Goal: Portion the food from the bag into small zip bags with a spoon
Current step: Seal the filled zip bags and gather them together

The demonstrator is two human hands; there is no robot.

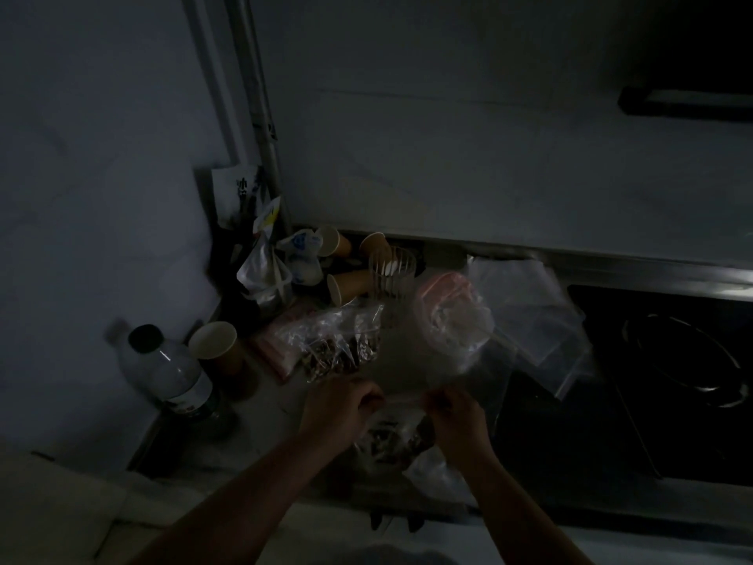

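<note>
Both hands are pinching the top edge of a small zip bag (pixel 401 436) at the near edge of the worktop (pixel 281 405), my left hand (pixel 340 405) on one end and my right hand (pixel 456 418) on the other. I'm judging this one portioned, since dark food is showing inside, and I'm probably pressing the seal. Just beyond, the food bag (pixel 338 344) is lying with plenty left, and spare bags (pixel 525 303) are waiting far right. I'm spotting no spoon. No label is readable in this gloom.
</note>
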